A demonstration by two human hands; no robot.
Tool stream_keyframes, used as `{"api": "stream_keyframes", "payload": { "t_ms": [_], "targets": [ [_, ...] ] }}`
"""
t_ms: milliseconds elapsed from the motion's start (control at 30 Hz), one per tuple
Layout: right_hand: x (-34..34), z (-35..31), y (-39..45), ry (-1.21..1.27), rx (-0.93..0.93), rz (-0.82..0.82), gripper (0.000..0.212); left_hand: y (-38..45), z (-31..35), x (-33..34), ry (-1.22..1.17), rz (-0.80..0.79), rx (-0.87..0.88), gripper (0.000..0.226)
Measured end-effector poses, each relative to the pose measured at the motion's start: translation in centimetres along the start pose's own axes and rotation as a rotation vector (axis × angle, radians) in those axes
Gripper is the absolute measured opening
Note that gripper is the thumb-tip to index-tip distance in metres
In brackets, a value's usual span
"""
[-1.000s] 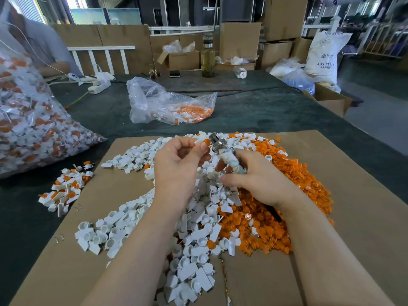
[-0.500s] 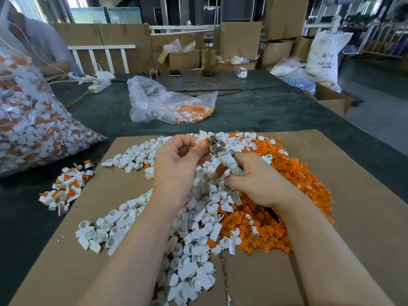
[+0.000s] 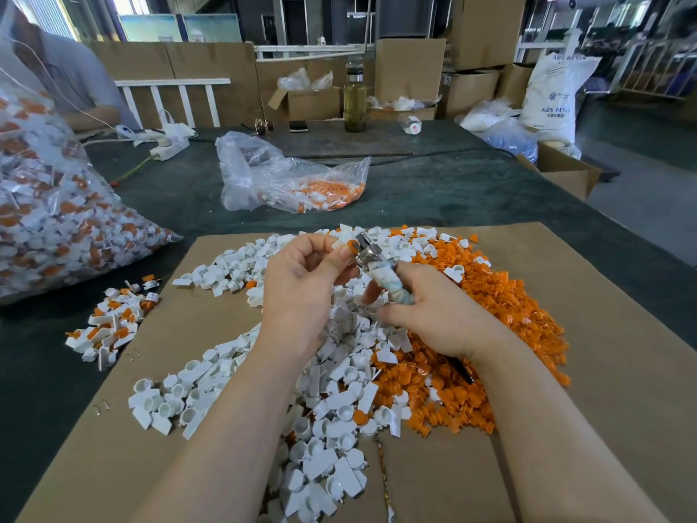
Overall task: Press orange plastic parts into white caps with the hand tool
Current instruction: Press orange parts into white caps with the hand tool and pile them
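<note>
Few finished pieces point(image 3: 109, 326) lay at the left, while large heaps of white caps point(image 3: 332, 402) and orange parts point(image 3: 501, 318) remained. The left hand point(image 3: 301, 281) pinched a cap with its orange part point(image 3: 349, 246); the right hand point(image 3: 433, 315) gripped the hand tool point(image 3: 377, 268) against it, above the heaps.

Single head-worn wide-angle view, facing forward and down. Close over forearms and cardboard sheet point(image 3: 565, 334) on worktop point(image 3: 415, 198); far edge of frame reaching stacked boxes point(image 3: 409, 69) behind.
</note>
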State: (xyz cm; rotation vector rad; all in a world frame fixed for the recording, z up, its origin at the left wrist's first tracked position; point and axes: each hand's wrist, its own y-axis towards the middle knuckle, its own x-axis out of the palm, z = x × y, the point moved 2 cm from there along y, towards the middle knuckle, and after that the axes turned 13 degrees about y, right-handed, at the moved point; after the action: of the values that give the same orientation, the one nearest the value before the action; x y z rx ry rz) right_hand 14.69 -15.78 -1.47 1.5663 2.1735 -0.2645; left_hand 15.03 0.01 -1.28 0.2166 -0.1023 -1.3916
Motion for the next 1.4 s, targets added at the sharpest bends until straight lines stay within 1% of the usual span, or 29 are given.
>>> {"api": "stream_keyframes", "payload": {
  "t_ms": [200, 533, 667, 733, 800, 867, 900, 933, 1000, 1067, 1100, 1133, 1200, 1233, 1300, 1400],
  "targets": [
    [0.1, -0.2, 0.0, -0.017, -0.014, 0.006, 0.012, -0.1, 0.0, 0.1, 0.0, -0.003, 0.018, 0.014],
    [0.3, -0.3, 0.1, -0.078, -0.019, 0.019, 0.011, -0.2, 0.2, 0.2, -0.014, 0.018, -0.005, 0.016],
    [0.3, -0.1, 0.3, -0.101, -0.022, 0.04, 0.003, -0.3, 0.1, 0.3, -0.039, 0.028, -0.009, 0.018],
    [0.3, -0.1, 0.3, -0.109, -0.031, 0.047, 0.001, -0.2, 0.1, 0.3, -0.032, 0.022, -0.01, 0.017],
    [0.3, 0.0, 0.3, -0.139, -0.055, 0.065, 0.005, 0.0, 0.0, 0.2, -0.012, 0.021, -0.012, 0.014],
    [0.2, 0.1, 0.4, -0.194, -0.066, 0.095, 0.007, 0.4, -0.1, -0.5, -0.003, 0.061, -0.022, 0.009],
    [0.1, 0.2, 0.4, -0.214, -0.064, 0.111, 0.008, 0.6, -0.2, -1.2, 0.005, 0.105, -0.034, 0.007],
    [0.0, 0.4, 0.4, -0.23, -0.061, 0.129, 0.009, 1.0, -0.4, -2.2, 0.024, 0.17, -0.051, 0.005],
    [-0.2, 0.7, 0.4, -0.272, -0.056, 0.17, 0.012, 1.7, -1.0, -4.9, 0.067, 0.355, -0.099, 0.006],
    [-0.4, 0.9, 0.4, -0.305, -0.054, 0.197, 0.018, 2.5, -1.8, -7.9, 0.157, 0.527, -0.167, 0.005],
    [-0.5, 1.0, 0.5, -0.317, -0.056, 0.205, 0.02, 2.9, -2.3, -9.4, 0.266, 0.582, -0.2, 0.005],
    [-0.5, 1.1, 0.5, -0.332, -0.057, 0.21, 0.021, 3.1, -2.8, -10.8, 0.423, 0.612, -0.227, 0.006],
    [-0.6, 1.3, 0.6, -0.371, -0.06, 0.219, 0.019, 3.1, -3.8, -13.0, 0.768, 0.636, -0.264, 0.013],
    [-0.6, 1.4, 0.6, -0.389, -0.059, 0.224, 0.018, 3.1, -4.1, -13.6, 0.891, 0.635, -0.282, 0.017],
    [-0.7, 1.5, 0.5, -0.413, -0.053, 0.227, 0.019, 2.9, -4.6, -14.4, 1.008, 0.619, -0.349, 0.022],
    [-0.8, 1.6, 0.5, -0.435, -0.041, 0.228, 0.021, 3.0, -5.0, -14.9, 1.055, 0.597, -0.423, 0.026]
  ]
}}
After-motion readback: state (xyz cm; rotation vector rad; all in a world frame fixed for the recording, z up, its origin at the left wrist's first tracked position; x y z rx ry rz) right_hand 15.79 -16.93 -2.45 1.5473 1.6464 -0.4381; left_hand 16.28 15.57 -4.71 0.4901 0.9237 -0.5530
